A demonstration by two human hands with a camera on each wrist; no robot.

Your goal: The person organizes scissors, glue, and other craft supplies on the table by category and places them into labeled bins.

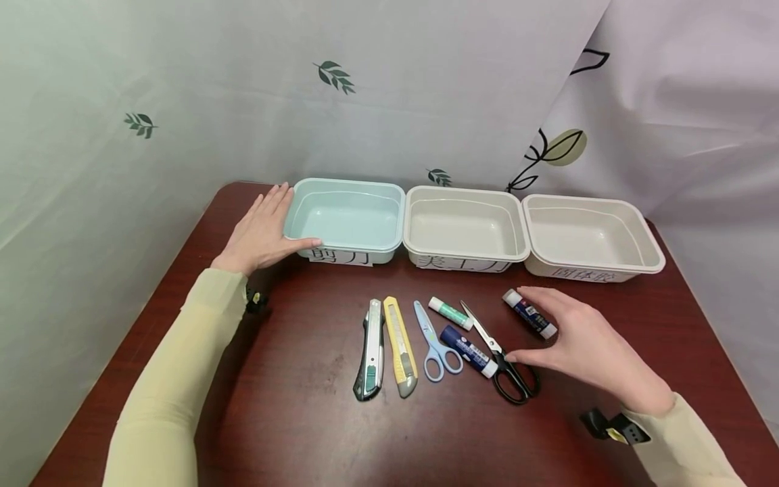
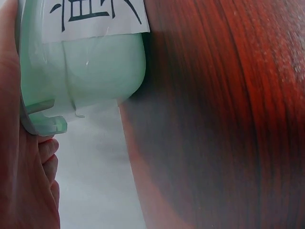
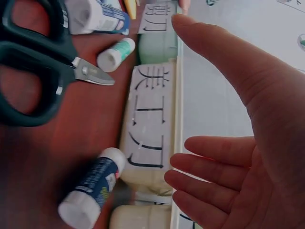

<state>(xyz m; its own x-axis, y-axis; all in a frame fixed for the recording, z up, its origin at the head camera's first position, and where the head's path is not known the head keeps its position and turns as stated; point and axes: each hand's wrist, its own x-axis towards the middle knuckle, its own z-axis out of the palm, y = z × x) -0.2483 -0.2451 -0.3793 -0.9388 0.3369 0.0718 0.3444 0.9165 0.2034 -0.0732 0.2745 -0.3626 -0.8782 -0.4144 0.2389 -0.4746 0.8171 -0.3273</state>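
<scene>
My left hand (image 1: 258,230) rests on the left corner of a light blue bin (image 1: 353,226), thumb along its front rim and fingers stretched along the side. Over the table's right half, my right hand (image 1: 584,338) hovers with fingers and thumb spread, holding nothing in the right wrist view. Closest to it are a dark glue stick (image 1: 528,313) with white ends and black-handled scissors (image 1: 494,346). Left of these lie a blue glue stick (image 1: 467,350), a small green-and-white glue stick (image 1: 450,313), light blue scissors (image 1: 433,345), a yellow box cutter (image 1: 399,345) and a black-and-silver box cutter (image 1: 371,352).
Beside the light blue bin stand a middle beige bin (image 1: 465,223) and a right beige bin (image 1: 584,233), all in a row at the back of the dark red wooden table (image 1: 304,419). Each bears a handwritten paper label in front. A pale patterned curtain (image 1: 243,88) hangs behind.
</scene>
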